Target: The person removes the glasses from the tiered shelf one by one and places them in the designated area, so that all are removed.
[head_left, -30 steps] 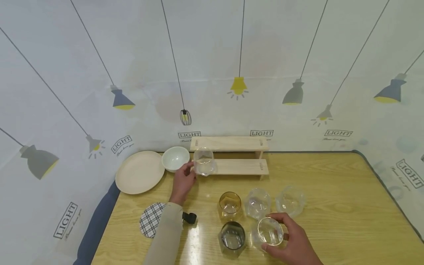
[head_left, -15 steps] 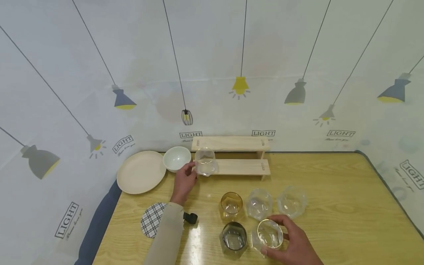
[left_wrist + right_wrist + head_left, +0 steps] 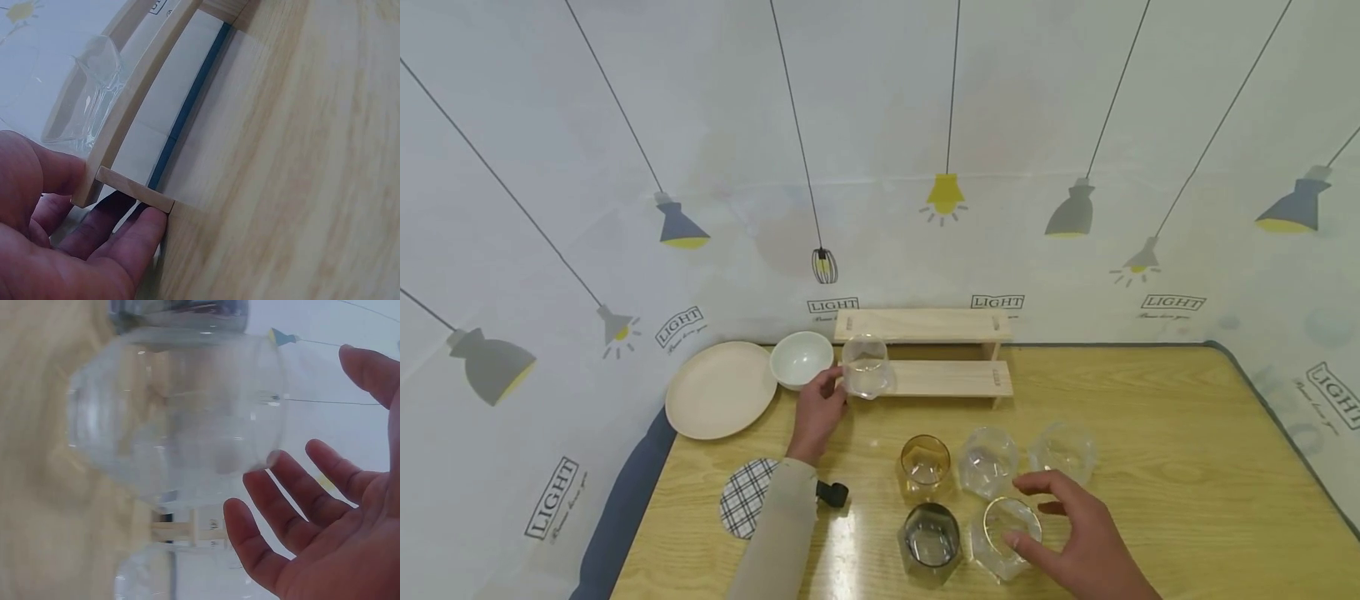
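Note:
My left hand (image 3: 817, 417) is at the left end of a two-tier wooden shelf (image 3: 951, 379). In the left wrist view its thumb side lies at the plank's end, and the other fingers curl round by the end leg (image 3: 134, 187). A clear faceted glass (image 3: 867, 367) stands on the lower step, just right of that hand. Nearer the front, my right hand (image 3: 1086, 542) has its fingers spread beside another clear glass (image 3: 996, 550) with a gold-looking rim. In the right wrist view the fingertips (image 3: 234, 509) come close to this glass, with nothing gripped.
An amber glass (image 3: 925, 471), a smoky grey glass (image 3: 930, 542) and two more clear glasses, one (image 3: 988, 462) in the middle and one (image 3: 1066, 450) at right, stand close together. A beige plate (image 3: 722, 392), pale bowl (image 3: 801, 360) and checked round mat (image 3: 748, 496) are at left.
My right hand has let go of the clear glass and drawn slightly right, its fingers spreading. The glass stands where it was. My left hand stays at the shelf end.

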Available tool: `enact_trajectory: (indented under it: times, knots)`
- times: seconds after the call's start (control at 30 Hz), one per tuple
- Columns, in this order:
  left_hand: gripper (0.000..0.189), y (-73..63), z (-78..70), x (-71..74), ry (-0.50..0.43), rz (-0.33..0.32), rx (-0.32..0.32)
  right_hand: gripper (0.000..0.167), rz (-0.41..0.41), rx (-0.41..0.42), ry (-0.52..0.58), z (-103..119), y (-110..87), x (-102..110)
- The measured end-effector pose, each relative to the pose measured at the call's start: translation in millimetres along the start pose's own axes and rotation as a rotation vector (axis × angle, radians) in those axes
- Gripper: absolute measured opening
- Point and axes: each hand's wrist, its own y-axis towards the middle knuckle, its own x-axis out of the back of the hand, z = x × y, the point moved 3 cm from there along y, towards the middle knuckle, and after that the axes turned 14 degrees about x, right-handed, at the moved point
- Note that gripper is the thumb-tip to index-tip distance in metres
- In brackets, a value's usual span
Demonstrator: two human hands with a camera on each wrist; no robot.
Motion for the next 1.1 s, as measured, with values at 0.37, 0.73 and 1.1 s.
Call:
enact_trajectory:
  times: [0.37,0.73,1.1]
  knots:
    - [0.034,-1.0,2.8,0.8,-0.009,-0.001,0.028,0.041,-0.107,0.191,0.018,25.9,47.8,16.1]
    - [0.035,-0.3,-4.2,0.3,-0.01,0.014,0.015,0.043,-0.106,0.271,0.019,43.5,100.1,16.7]
    - [0.035,0.7,0.8,0.8,-0.016,0.02,0.03,0.045,-0.071,0.225,0.053,57.1,152.9,5.2]
